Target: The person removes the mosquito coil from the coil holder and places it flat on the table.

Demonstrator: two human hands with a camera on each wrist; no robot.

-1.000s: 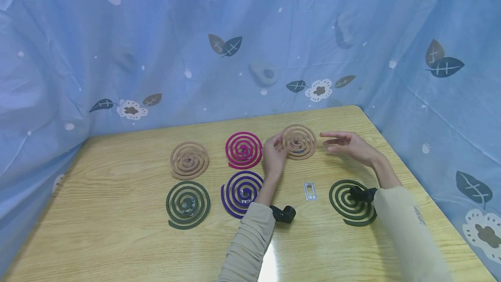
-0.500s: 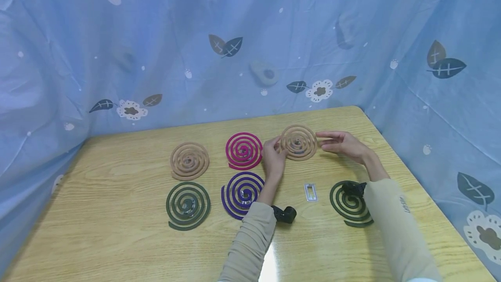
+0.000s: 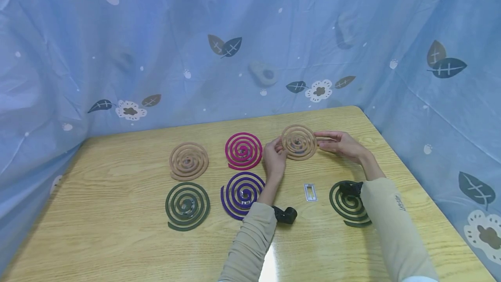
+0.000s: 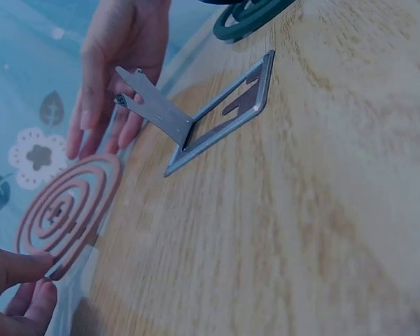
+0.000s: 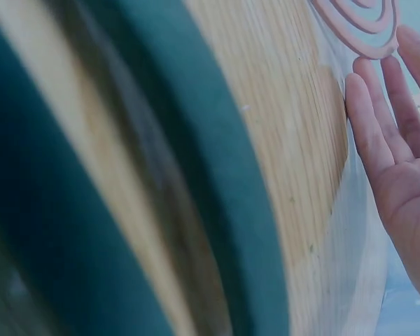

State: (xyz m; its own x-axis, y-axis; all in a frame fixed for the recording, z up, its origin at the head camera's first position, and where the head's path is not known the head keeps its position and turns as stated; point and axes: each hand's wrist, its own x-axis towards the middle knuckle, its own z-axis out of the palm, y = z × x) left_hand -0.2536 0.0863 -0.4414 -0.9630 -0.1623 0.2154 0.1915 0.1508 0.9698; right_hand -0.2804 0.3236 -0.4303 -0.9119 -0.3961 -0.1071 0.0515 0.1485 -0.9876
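Note:
My left hand (image 3: 275, 160) pinches the left edge of a tan mosquito coil (image 3: 298, 142) at the back right of the table. In the left wrist view, thumb and fingers meet at the lower rim of that coil (image 4: 84, 183). Metal shows through its centre. My right hand (image 3: 344, 145) reaches in from the right with straight fingers, fingertips right at the coil's opposite rim; the right wrist view shows this palm (image 5: 406, 185) too. In front of the coil lies a flat metal stand (image 4: 164, 115) with a forked prong bent up and no coil on it.
A green coil (image 3: 352, 203) lies under my right forearm. Leftward sit magenta (image 3: 244, 150), purple (image 3: 245, 193), tan (image 3: 188, 161) and dark green (image 3: 188, 206) coils with metal beneath. A black wrist device (image 3: 287, 215) juts from my left sleeve. Blue curtain (image 3: 250, 55) borders the table.
My right hand has moved left, its fingertips closing the gap to the tan coil's right rim. The left hand keeps its pinch, almost in place.

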